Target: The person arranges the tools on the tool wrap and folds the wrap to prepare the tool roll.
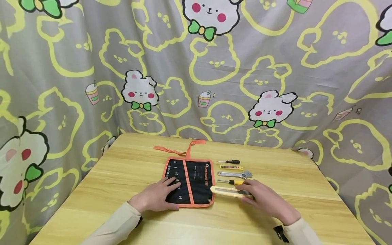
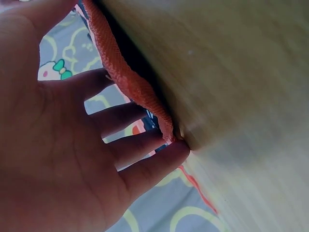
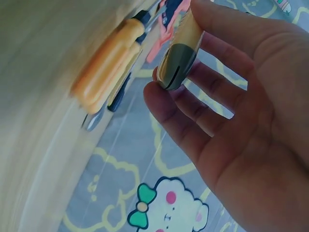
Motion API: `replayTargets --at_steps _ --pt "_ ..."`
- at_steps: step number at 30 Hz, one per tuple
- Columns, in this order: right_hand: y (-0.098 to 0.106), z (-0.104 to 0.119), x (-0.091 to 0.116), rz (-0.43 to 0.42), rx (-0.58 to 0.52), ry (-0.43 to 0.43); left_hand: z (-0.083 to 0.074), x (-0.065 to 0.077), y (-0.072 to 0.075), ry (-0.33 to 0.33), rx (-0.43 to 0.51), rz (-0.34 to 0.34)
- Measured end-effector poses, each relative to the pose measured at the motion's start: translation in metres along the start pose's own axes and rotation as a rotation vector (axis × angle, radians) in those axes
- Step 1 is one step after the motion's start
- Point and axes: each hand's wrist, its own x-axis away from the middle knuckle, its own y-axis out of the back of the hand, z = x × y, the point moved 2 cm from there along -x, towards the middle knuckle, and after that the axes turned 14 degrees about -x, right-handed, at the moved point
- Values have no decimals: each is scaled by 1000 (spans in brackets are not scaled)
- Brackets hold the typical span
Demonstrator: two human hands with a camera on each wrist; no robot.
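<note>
Grey fabric curtain point(image 1: 171, 54), printed with yellow outlines and white cartoon animals in green bows, hangs behind and beside the pale wood-grain worktop point(image 1: 220, 226) before me. Flat on it lies a black fabric tool pouch point(image 1: 199, 183) with orange edging and an orange band down its middle; white numbers mark its left half. Two loose orange straps point(image 1: 188, 153) trail from its far edge.

My left grip point(image 1: 157, 194) is released, its fingers extended and resting on the left side of the pouch. My right grip point(image 1: 263, 197) grasps a pale yellow utility knife point(image 1: 228, 192) with a grey end, thumb against fingers. From the head view, the knife's front end overlaps the pouch's right edge; I cannot tell whether they touch.

Just beyond the knife, a row runs away from me: a yellow-and-black-handled screwdriver point(image 1: 233, 182), a silver metal adjustable wrench point(image 1: 234, 175), a slim yellow case with a red and black label point(image 1: 231, 167), and a small black-handled screwdriver point(image 1: 232, 162). Cream sleeves point(image 1: 113, 224) cover my forearms.
</note>
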Motion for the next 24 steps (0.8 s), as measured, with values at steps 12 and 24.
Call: replayTargets --at_steps 12,24 --pt "-9 20 -25 15 32 20 0 -1 -3 -7 18 4" --pt "-24 29 -38 44 46 1 1 0 -4 1 27 4"
